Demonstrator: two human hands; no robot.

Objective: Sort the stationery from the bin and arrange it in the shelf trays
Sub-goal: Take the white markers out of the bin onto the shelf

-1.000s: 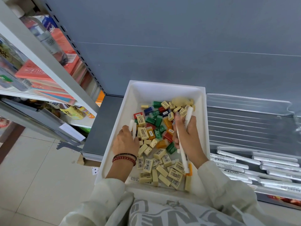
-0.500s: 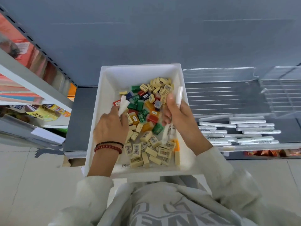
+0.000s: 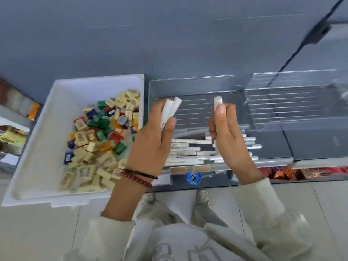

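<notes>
A white bin [image 3: 56,102] on the left holds several cream and coloured erasers [image 3: 101,134]. To its right a clear shelf tray [image 3: 188,81] contains several white pens [image 3: 188,147] lying in rows near its front. My left hand [image 3: 150,142] grips two white pens [image 3: 170,108] above that tray, their tips pointing up. My right hand [image 3: 227,134] holds one white pen [image 3: 218,102] upright over the same tray, its lower end showing below the palm.
A second clear tray [image 3: 290,102] stands further right on the grey shelf. A lower shelf with red packets [image 3: 301,172] shows beneath. Other goods sit on shelves at the far left. My feet stand on a tiled floor [image 3: 320,204] below.
Both hands have lifted out of the white bin and moved right with their pens, now over the clear tray. The view has swung right.
</notes>
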